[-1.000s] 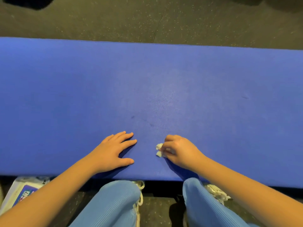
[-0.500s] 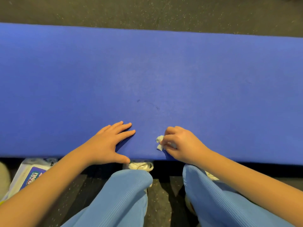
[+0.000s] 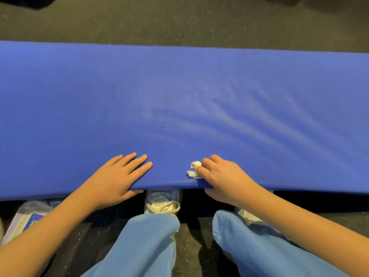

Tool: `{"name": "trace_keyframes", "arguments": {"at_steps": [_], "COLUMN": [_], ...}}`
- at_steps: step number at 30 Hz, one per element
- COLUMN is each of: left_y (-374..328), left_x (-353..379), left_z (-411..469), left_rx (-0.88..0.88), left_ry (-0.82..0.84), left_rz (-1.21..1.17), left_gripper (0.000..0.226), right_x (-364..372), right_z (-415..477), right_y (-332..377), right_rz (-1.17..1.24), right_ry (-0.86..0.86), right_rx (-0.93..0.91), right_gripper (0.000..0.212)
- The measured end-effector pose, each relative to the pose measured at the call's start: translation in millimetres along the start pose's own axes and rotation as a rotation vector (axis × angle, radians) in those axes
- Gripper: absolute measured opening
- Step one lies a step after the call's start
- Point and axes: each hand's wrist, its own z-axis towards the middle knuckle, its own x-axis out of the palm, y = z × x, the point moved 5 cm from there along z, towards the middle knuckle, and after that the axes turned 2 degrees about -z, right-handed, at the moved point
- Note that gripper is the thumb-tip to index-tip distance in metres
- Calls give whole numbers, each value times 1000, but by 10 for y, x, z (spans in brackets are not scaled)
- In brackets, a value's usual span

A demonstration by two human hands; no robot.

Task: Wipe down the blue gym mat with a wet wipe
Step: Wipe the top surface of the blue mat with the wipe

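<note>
Now right hand [image 3: 223,178] drew wet wipe [image 3: 194,169] back to mat [image 3: 179,96] edge

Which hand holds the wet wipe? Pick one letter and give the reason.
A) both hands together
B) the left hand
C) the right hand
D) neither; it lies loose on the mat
C: the right hand has its fingers curled round the crumpled white wet wipe near the front edge of the blue gym mat, while the left hand lies flat and empty on the mat.
</note>
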Motion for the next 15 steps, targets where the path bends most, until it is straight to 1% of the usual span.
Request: {"name": "trace_keyframes", "arguments": {"at_steps": [3,5,8,11,15], "left_y": [-22,-73,-211,-376,-597], "left_x": [-221,-329,-366,-414,-538], "left_z": [132,215,330,431,547], "left_rx": [63,106,135,165,222], "left_ry": [-37,-59,-71,-100,-188], "left_rz": [1,-13,-23,-27,-17], "left_gripper": [66,65,55,59,56], "right_x": [-196,-314,-397,-470,-588], "right_z": [-25,-78,-198,-344,-562], "right_y": [-120,-202,-307,-399,-504], "right_rz": [33,30,7,29,52], "right_ry": [-75,-95,-72,-57,-49], "right_rx": [50,80,102,124,167], "right_gripper": [38,37,38,43,46]}}
